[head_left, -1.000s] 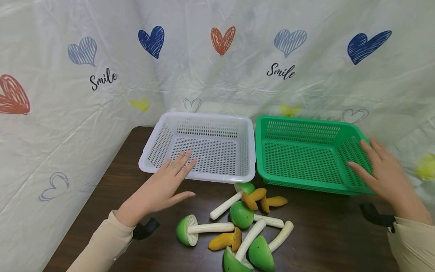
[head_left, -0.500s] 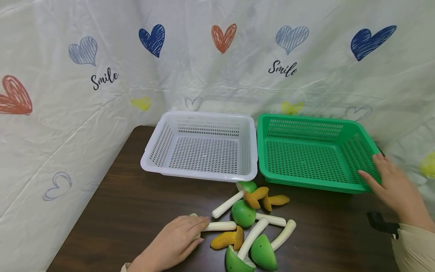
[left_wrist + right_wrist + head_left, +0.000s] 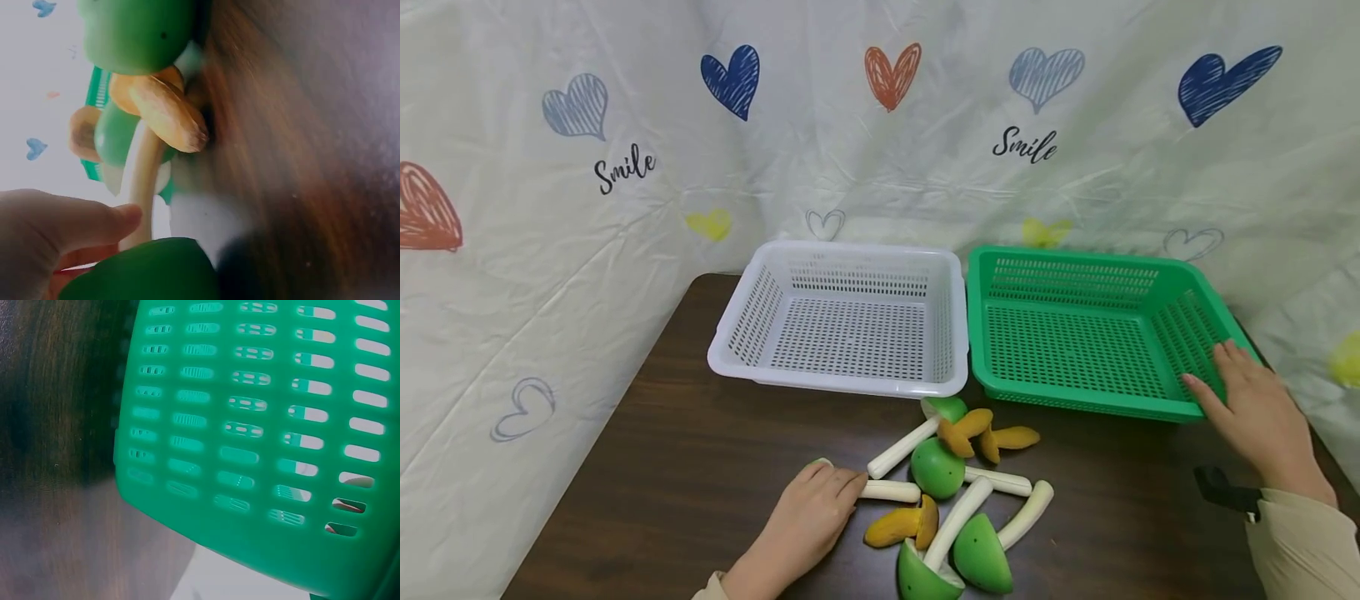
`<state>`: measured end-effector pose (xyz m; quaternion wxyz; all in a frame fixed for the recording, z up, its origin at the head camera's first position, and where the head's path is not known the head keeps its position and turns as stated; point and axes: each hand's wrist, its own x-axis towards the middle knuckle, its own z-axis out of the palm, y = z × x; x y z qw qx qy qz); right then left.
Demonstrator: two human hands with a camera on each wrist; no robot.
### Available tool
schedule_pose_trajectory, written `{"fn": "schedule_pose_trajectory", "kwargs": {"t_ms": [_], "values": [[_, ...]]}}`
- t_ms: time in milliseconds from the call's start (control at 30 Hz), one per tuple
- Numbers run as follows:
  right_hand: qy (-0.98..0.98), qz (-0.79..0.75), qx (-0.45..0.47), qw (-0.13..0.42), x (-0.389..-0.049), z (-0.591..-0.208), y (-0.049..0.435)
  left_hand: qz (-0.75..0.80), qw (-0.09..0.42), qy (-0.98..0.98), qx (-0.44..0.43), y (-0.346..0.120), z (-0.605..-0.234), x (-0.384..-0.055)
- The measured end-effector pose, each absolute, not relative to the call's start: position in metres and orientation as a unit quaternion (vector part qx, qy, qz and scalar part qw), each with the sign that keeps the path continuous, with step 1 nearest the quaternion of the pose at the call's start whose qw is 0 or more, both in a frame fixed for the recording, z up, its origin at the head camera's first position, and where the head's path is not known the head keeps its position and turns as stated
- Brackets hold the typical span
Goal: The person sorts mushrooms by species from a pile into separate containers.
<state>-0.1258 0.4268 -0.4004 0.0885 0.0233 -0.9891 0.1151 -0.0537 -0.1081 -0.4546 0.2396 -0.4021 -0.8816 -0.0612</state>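
Observation:
My left hand [image 3: 816, 508] pinches a green-capped toy mushroom [image 3: 891, 492] lying at the left of a loose pile. Most of its cap is hidden under the fingers in the head view. In the left wrist view, the thumb presses the pale stem [image 3: 142, 169] close to the green cap [image 3: 150, 272]. At the far right, my right hand [image 3: 1262, 417] rests on the right end of a green basket [image 3: 1090, 403], fingers extended over the rim. The right wrist view is filled by the basket's slotted end wall [image 3: 244, 506].
A white basket [image 3: 850, 382] stands left of the green one; both hold nothing. Closer in lie several more green-capped mushrooms [image 3: 937, 468] and orange-brown ones [image 3: 895, 527], partly overlapping. Behind the dark wooden table [image 3: 647, 475] hangs a white sheet printed with hearts [image 3: 891, 77].
My left hand has come down from over the white basket's front edge to the leftmost mushroom and taken hold of it. The right hand has settled lower onto the green basket's end.

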Motion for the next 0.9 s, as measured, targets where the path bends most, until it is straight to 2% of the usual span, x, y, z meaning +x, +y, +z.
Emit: {"fn": "schedule_pose_trajectory", "kwargs": {"t_ms": [233, 567, 900], "values": [[-0.989, 0.111, 0.016, 0.092, -0.1262, -0.4001, 0.4263, -0.081, 0.267, -0.887, -0.368, -0.1008, -0.4597, -0.0604], [-0.992, 0.099, 0.030, 0.076, -0.1267, -0.4001, 0.4268, -0.102, 0.257, -0.888, -0.366, -0.1045, -0.4616, -0.0631], [-0.992, 0.094, 0.029, 0.084, -0.1255, -0.4003, 0.4256, -0.117, 0.256, -0.884, -0.374, -0.1077, -0.4627, -0.0646]]}}
